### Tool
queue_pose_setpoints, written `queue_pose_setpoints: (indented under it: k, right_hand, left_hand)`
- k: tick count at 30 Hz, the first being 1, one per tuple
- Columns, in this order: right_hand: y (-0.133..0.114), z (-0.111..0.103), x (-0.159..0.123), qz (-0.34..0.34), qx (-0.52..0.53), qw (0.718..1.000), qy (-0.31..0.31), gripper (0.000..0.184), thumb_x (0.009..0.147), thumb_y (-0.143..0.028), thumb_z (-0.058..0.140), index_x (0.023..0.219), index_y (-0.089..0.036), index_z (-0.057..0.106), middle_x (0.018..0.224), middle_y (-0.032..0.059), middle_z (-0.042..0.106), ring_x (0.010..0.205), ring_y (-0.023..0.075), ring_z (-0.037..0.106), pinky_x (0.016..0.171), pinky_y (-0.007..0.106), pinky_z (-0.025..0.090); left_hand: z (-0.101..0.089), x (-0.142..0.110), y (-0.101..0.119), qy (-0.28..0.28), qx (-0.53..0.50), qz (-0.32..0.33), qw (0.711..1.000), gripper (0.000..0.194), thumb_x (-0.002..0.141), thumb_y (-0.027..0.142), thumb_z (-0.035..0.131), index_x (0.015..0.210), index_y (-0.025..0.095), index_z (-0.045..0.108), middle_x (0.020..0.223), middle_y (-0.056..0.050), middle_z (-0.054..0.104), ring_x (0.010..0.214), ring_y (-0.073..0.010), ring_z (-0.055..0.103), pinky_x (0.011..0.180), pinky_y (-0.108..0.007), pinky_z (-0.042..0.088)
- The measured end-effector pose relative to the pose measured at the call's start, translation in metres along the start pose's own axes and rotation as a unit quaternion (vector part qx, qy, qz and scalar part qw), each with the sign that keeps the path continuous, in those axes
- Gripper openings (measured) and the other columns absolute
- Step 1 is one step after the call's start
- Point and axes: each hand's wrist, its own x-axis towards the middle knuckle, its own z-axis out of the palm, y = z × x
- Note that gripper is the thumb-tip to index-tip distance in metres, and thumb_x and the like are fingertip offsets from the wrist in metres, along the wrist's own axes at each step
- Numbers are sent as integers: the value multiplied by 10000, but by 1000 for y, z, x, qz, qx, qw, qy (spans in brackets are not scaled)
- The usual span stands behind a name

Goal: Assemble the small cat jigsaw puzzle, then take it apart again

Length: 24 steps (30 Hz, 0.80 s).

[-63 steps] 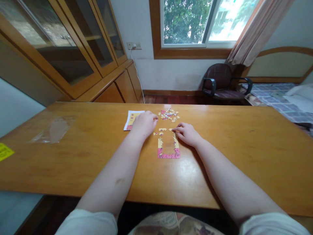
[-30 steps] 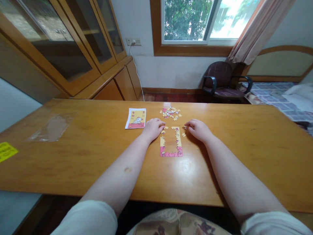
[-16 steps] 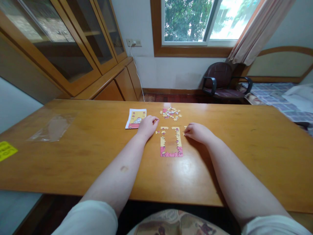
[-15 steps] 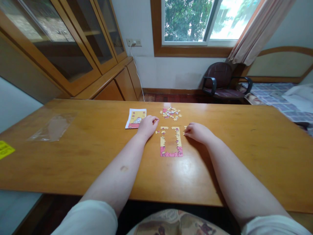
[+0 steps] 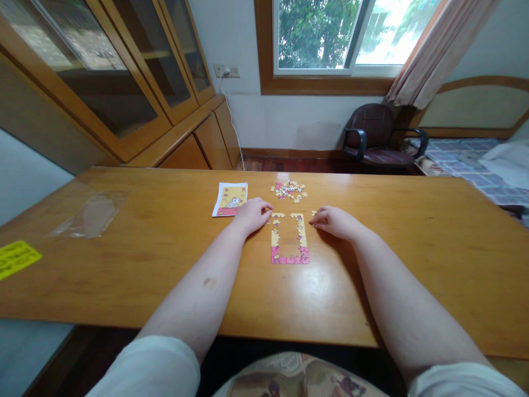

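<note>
Lying on the desk point(image 5: 433, 231), the puzzle frame point(image 5: 289, 259) gapes at its far edge. Beside it, left hand point(image 5: 253, 214) and right hand point(image 5: 333, 221) curl near loose pieces point(image 5: 313, 213) — gripping or not, I cannot tell. Beyond — the card point(image 5: 230, 194), then the pile point(image 5: 289, 190).

No lettering can be read with certainty. A yellow label point(image 5: 19, 259), cut off at the side of the view, shows over the left part of the tabletop point(image 5: 144, 220); it carries dark, blocky characters too blurred to make out. Below the tabletop's near edge, the patterned cloth point(image 5: 297, 380) bears fine marks that may be print, likewise illegible. On the picture card point(image 5: 229, 197), toward the tabletop's far edge, any wording is too small to tell.
</note>
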Motion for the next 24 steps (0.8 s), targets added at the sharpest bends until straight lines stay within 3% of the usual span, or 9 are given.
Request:
queue_pose_setpoints:
  k: [8,17,24]
  right_hand:
    - [4,-5,2,20,-15,999,-40,215,755,-184,667,934,-245,770,1006,38,723,910,193,656,846,261,482]
    - [6,-3,2,129,-80,988,-3,143,743,-330,672,830,-269,768,840,16,743,743,182,653,615,241,436]
    - [5,-4,0,114,-133,984,-16,173,743,-312,632,829,-282,779,894,40,745,737,192,656,585,245,421]
  left_hand:
    - [3,-1,6,-15,12,31,999,276,854,376,536,1000,243,728,932,-61,653,904,-213,599,835,-327,465]
    - [9,3,4,43,-13,6,999,288,880,265,466,981,198,728,962,-68,677,934,-208,610,855,-326,475]
    - [4,3,2,54,-14,-14,998,276,874,256,471,973,206,724,992,-58,685,948,-204,609,871,-326,475]
